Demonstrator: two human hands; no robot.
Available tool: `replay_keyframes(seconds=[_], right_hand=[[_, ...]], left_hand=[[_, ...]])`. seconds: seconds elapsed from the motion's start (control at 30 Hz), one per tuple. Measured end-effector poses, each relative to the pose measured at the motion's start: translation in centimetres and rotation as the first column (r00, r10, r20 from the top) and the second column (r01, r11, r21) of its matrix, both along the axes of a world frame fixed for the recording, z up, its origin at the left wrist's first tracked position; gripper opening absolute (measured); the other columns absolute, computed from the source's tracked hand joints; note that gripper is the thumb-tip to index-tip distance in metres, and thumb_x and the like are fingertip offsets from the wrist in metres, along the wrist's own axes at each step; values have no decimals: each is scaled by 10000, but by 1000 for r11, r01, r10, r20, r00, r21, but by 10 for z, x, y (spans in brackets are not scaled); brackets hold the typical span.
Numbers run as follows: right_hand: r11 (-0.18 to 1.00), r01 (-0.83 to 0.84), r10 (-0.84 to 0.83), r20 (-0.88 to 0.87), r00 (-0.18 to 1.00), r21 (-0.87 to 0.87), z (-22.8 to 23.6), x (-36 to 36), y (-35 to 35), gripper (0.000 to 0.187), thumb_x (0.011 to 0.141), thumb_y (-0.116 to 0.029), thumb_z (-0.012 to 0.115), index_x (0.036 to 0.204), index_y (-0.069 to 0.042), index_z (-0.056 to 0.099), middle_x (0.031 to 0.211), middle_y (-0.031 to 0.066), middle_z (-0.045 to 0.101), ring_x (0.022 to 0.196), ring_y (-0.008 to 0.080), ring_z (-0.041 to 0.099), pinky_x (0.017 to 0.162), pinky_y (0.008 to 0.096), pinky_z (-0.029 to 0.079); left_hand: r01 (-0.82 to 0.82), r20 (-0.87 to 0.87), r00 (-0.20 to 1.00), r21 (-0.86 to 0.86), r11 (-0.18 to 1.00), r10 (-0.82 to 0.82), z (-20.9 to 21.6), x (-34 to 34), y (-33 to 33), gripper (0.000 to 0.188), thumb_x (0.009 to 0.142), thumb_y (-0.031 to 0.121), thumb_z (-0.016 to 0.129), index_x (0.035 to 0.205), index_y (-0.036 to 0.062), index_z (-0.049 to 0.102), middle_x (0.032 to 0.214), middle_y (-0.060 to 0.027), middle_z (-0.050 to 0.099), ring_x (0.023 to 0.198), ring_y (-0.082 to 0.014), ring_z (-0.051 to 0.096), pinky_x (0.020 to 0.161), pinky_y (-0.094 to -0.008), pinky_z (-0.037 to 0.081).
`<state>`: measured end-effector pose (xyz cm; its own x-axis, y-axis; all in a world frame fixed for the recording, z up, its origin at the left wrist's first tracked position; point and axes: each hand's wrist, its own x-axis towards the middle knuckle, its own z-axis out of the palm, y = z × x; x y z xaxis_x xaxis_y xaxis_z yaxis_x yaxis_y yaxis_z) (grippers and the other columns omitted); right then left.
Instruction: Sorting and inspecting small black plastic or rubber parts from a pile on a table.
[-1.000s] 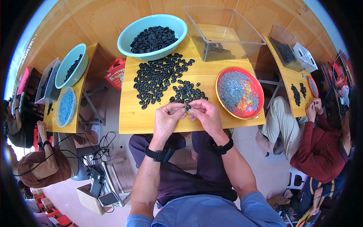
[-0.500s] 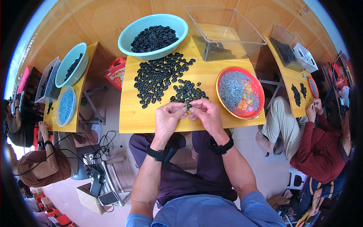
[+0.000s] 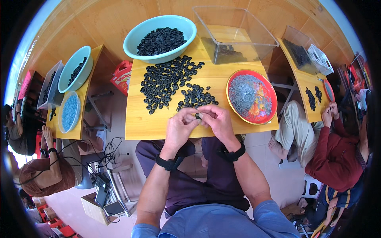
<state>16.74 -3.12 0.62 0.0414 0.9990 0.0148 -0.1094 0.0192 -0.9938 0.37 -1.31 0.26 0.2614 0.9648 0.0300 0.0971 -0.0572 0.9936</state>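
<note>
Presently, left hand (image 3: 180, 127) and right hand (image 3: 216, 121) meet over the yellow wooden tabletop (image 3: 158, 123), fingertips pinched on one small black rubber ring (image 3: 198, 116) near the loose pile of black rings (image 3: 170, 81); fitting it seemingly demands fine fingertip alignment.

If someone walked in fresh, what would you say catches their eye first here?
Probably the spread of small black rings across the middle of the yellow table, with the teal bowl of more behind it. Next, the left hand and right hand pinching one ring together at the near edge, beside the red plate.
</note>
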Motion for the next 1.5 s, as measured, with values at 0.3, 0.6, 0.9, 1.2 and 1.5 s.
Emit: replay_keyframes(seconds=[0.3, 0.6, 0.9, 1.2, 1.5], right_hand=[[995, -46, 48, 21, 999, -88, 4, 6, 1, 250, 867, -16, 693, 1098, -7, 597, 794, 16, 659, 592, 18, 534, 495, 174, 384], [1000, -16, 18, 74, 997, -22, 0, -3, 4, 224, 850, 10, 697, 1057, -4, 612, 786, 6, 649, 591, 9, 518, 499, 174, 381], [1000, -13, 12, 129, 992, 9, 3, -5, 0, 156, 859, -19, 712, 990, -13, 627, 731, -15, 613, 558, 14, 509, 471, 183, 390], [993, -40, 54, 127, 990, -109, 4, -1, -7, 183, 829, -30, 748, 976, -7, 641, 772, -5, 632, 620, 31, 533, 531, 196, 427], [988, -98, 106, 66, 992, -119, 13, 4, 4, 60, 916, -26, 640, 966, 5, 628, 723, 14, 628, 524, 49, 525, 470, 210, 399]], left_hand=[[24, -267, 963, 215, 976, 36, 11, 7, -6, 303, 754, 64, 812, 1026, 38, 683, 677, -42, 583, 590, -145, 559, 594, -288, 504], [-50, -339, 930, 264, 963, 141, 6, 7, -6, 215, 774, 86, 792, 953, 24, 689, 712, -114, 634, 615, -224, 625, 599, -347, 518], [-32, -315, 940, 300, 953, 131, 6, 2, -14, 173, 802, 77, 739, 953, 2, 701, 785, -182, 682, 694, -308, 695, 627, -374, 551], [-2, -328, 938, 312, 950, 109, 3, 1, -20, 196, 810, 113, 735, 973, 25, 675, 786, -185, 683, 712, -328, 695, 650, -393, 554], [-58, -282, 948, 298, 953, 146, 2, 2, -7, 225, 790, 96, 790, 973, 0, 704, 717, -119, 654, 602, -180, 627, 584, -305, 524]])
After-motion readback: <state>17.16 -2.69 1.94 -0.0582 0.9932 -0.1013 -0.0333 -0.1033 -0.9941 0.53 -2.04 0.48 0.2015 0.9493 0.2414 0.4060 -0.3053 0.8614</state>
